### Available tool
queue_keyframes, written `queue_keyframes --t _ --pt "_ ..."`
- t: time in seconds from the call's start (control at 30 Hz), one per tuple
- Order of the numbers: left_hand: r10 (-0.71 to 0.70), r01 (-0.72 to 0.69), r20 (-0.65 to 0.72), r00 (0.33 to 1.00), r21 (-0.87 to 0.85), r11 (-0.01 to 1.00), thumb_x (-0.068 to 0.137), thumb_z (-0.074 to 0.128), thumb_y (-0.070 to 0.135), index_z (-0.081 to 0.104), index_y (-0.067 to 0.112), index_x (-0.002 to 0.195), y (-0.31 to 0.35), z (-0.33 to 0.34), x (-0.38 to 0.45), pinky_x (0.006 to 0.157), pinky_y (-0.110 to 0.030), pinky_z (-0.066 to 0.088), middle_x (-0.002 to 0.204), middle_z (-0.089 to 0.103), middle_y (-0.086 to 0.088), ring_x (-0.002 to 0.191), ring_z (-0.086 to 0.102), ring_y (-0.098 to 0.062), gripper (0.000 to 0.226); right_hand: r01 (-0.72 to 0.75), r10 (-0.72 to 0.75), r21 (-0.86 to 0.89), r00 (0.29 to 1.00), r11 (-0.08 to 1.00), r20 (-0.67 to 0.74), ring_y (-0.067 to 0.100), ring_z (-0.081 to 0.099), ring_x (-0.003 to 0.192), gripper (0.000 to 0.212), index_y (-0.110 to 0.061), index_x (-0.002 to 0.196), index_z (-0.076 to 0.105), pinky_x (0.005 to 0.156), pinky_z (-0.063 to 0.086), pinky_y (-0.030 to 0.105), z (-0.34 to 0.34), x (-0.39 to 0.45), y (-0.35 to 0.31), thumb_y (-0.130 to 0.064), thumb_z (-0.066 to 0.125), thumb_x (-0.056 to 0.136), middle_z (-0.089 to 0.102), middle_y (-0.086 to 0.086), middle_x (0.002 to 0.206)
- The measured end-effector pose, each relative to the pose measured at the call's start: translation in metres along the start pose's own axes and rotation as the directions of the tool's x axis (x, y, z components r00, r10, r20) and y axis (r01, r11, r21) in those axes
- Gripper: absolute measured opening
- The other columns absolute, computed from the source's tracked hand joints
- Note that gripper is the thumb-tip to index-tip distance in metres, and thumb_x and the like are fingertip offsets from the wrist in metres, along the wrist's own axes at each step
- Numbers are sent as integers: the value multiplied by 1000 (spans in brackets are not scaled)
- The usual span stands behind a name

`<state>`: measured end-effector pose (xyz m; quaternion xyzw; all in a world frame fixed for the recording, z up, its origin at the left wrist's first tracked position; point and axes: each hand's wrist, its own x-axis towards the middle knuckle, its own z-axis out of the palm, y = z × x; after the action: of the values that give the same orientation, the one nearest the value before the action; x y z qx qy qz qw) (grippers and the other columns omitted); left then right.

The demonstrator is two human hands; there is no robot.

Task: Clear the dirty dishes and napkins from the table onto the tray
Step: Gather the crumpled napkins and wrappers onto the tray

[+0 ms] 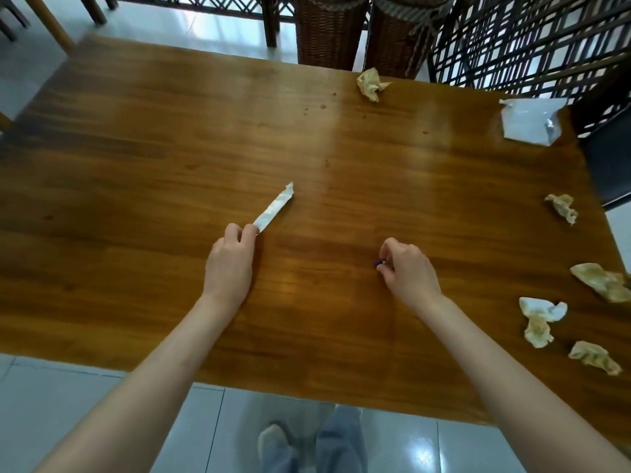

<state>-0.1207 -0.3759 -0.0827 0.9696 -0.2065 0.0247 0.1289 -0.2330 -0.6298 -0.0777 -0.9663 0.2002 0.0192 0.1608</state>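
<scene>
No dishes show on the wooden desk (170,148), and no tray is in view either, so how much has already gone across cannot be told from here; judging by what lies about, the paper litter is what remains. The left hand (228,264) has its grip closed on the near end of a long, flattened paper wrapper (275,208), pinched between thumb and fingers, while the rest of the strip stretches away toward the middle of the desk. The right hand (408,268) has its fingers curled round a small dark blue object (378,263), too small to name, held just at the desk surface. Well apart from both hands, five crumpled, stained napkins lie untouched: a far napkin (371,83) near the back edge, a right-edge napkin (562,207) further along that side, a large napkin (602,280) at the very edge, a white napkin (539,319) just inward of it, and a near napkin (594,360) closest to the person. A torn foil packet (531,121) rests at the far right corner. A few dark crumbs or spots dot the middle of the desk. By my reckoning the two small pieces now in hand are being gathered, and all five napkins and the packet are yet to be lifted; the job looks well short of done on the paper side.
</scene>
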Motion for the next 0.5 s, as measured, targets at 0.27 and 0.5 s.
queue_keyframes --t 0.27,0.5 --pt "-15 4 -69 998 -152 988 88 56 -1 49 3 124 43 -16 39 55 -26 42 105 50 -20 70 47 -19 37 -34 32 80 999 996 27 13 61 91 12 -17 99 66 78 52 24 -23 18 26 -18 63 88 68 -1 97" --pt "-94 -8 -272 958 -352 936 82 55 -16 45 9 135 97 -21 133 67 -21 42 109 52 -18 80 48 -13 59 -39 43 124 999 992 -30 9 59 91 11 -19 99 65 80 50 20 -61 74 71 -18 60 90 66 -3 97"
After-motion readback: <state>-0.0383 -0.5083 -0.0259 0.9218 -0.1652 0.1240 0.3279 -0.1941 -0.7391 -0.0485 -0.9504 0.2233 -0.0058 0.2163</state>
